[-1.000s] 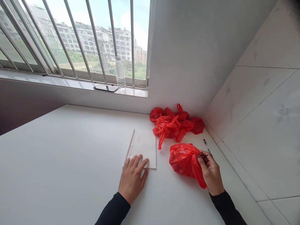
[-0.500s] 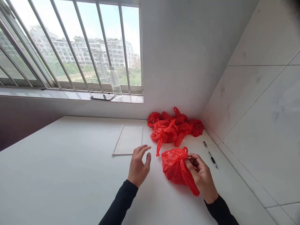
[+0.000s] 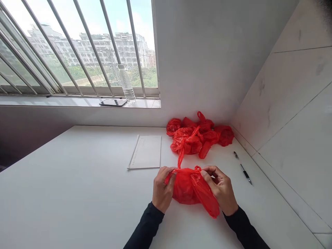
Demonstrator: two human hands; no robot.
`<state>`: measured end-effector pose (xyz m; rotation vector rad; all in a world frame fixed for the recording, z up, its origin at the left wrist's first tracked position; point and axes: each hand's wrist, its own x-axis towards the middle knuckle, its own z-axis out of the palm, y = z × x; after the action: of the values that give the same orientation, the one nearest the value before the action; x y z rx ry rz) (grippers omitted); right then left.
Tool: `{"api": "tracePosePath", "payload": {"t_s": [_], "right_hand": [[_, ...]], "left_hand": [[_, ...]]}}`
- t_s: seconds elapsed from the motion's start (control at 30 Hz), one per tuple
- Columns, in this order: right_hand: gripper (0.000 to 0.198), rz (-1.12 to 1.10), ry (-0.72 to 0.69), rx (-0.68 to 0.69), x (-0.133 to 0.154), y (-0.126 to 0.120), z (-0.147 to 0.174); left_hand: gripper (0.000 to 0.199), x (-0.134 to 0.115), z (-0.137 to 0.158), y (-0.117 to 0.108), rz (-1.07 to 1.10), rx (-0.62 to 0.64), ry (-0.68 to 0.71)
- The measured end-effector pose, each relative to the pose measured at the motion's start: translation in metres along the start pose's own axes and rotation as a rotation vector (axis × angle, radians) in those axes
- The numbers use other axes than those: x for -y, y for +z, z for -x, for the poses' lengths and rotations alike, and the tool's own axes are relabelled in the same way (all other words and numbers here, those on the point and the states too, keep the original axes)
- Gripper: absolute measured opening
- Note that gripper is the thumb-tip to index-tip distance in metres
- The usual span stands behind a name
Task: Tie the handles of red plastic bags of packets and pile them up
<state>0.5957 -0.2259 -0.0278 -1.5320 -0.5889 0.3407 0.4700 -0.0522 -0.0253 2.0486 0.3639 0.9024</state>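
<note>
A red plastic bag (image 3: 187, 189) with something bulky inside sits on the white table (image 3: 85, 186). My left hand (image 3: 164, 188) pinches the bag's upper left edge between thumb and fingers. On the other side, my right hand (image 3: 220, 186) grips the bag near its knotted top, where a small loop sticks up. One loose tail of the bag hangs down below my right hand. What the bag contains is hidden by the red plastic.
Several more red plastic bags (image 3: 189, 141) lie heaped against the wall. A white notebook (image 3: 146, 152) lies left of them, a black pen (image 3: 246, 174) and its cap (image 3: 236, 155) to the right. A water bottle (image 3: 126, 84) and a phone (image 3: 112, 102) rest on the windowsill.
My left hand has moved right and taken hold of the bag, whose top is now stretched between both hands. My right hand keeps its grip. The view has shifted slightly.
</note>
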Motion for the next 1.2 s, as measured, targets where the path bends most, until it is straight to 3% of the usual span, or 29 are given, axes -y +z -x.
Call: {"api": "tracePosePath", "payload": {"t_s": [0.13, 0.2, 0.27, 0.33, 0.47, 0.57, 0.63, 0.7, 0.83, 0.9, 1.03, 1.2], "right_hand": [[0.030, 0.000, -0.003, 0.002, 0.008, -0.007, -0.005], [0.031, 0.062, -0.007, 0.123, 0.021, -0.011, -0.014], [0.034, 0.195, -0.024, 0.294, 0.041, -0.016, -0.028], [0.036, 0.353, -0.032, 0.447, 0.066, -0.021, -0.044], [0.032, 0.492, 0.006, 0.602, 0.105, -0.023, -0.064], [0.027, 0.517, 0.000, 0.627, 0.113, -0.021, -0.067], [0.024, 0.560, -0.012, 0.617, 0.110, -0.023, -0.068], [0.024, 0.614, -0.005, 0.567, 0.106, -0.029, -0.073], [0.026, 0.690, 0.004, 0.400, 0.099, -0.049, -0.084], [0.027, 0.686, -0.023, 0.351, 0.098, -0.053, -0.087], [0.036, 0.631, -0.064, 0.375, 0.097, -0.045, -0.084], [0.027, 0.563, -0.014, 0.440, 0.095, -0.032, -0.080]], "left_hand": [[0.024, -0.017, 0.000, 0.001, 0.000, 0.015, 0.010], [0.034, -0.032, -0.008, 0.001, -0.058, 0.131, 0.072], [0.041, -0.049, -0.026, -0.002, -0.155, 0.332, 0.117], [0.032, -0.066, -0.048, -0.008, -0.230, 0.488, 0.095], [0.021, -0.094, -0.083, -0.025, -0.248, 0.610, 0.092], [0.021, -0.103, -0.090, -0.035, -0.355, 0.686, 0.119], [0.005, -0.102, -0.093, -0.042, -0.444, 0.693, 0.124], [0.011, -0.096, -0.098, -0.051, -0.487, 0.647, 0.109], [0.012, -0.081, -0.110, -0.066, -0.458, 0.418, 0.064], [0.011, -0.078, -0.114, -0.064, -0.424, 0.366, 0.092], [0.042, -0.078, -0.112, -0.045, -0.450, 0.485, 0.183], [0.011, -0.078, -0.110, -0.033, -0.446, 0.494, 0.100]]}}
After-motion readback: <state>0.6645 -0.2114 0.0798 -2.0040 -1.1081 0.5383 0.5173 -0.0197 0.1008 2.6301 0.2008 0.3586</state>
